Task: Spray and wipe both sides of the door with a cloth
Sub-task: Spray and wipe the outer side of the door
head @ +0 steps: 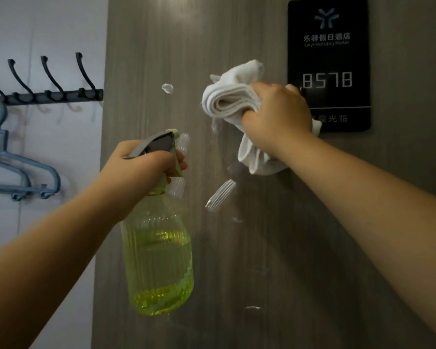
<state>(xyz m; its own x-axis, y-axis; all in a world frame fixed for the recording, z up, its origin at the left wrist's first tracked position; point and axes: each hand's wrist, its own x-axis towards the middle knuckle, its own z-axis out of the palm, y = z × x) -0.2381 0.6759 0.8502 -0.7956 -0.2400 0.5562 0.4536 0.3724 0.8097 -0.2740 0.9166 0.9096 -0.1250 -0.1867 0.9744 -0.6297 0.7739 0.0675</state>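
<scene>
We face the grey wood-grain door (161, 46), which fills the centre and right of the frame, wet streaks shining mid-panel. Upper right, a black glossy room-number plaque (329, 59) reads 8578. Far left, on the pale wall, a dark hook rail (45, 95) carries blue plastic hangers (15, 167). Lower centre, our left hand (141, 167) curls round the neck of the ribbed yellow-green spray bottle (159, 260), fingers on the trigger, nozzle towards the door. Centre right, our right hand (277, 114) grips the bunched white cloth (232, 96) tight, pressing it to the door beside the plaque.
</scene>
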